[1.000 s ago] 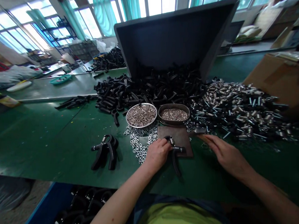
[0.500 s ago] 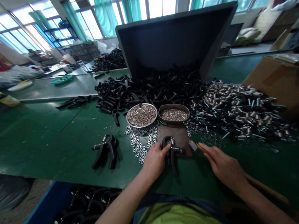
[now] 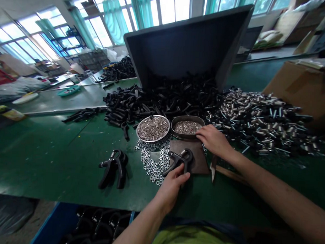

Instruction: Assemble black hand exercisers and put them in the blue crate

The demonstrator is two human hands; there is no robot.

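My left hand (image 3: 173, 186) is closed around one handle of a black hand grip strengthener (image 3: 187, 160), whose spring end rests over a dark square plate (image 3: 200, 159). At the right rim of an oval tin (image 3: 187, 136) full of small metal pins, my right hand (image 3: 213, 139) has its fingertips pressed together; anything between them is too small to make out. Below the right forearm lies a hammer (image 3: 213, 170), its handle partly hidden under the arm. A second hand grip strengthener (image 3: 114, 168) stands on the table to the left.
A round dish (image 3: 153, 128) of metal pins sits beside the tin, with loose nuts (image 3: 155, 166) in front. Black handles (image 3: 120, 106) pour from a tipped grey bin (image 3: 186, 41). Springs and bolts (image 3: 269, 122) are heaped right, near a cardboard box (image 3: 294, 84). A blue crate (image 3: 48, 224) stands below.
My right hand has let go of the hammer and moved up to the oval tin. My left hand has turned the hand grip strengthener so its handles point lower left.
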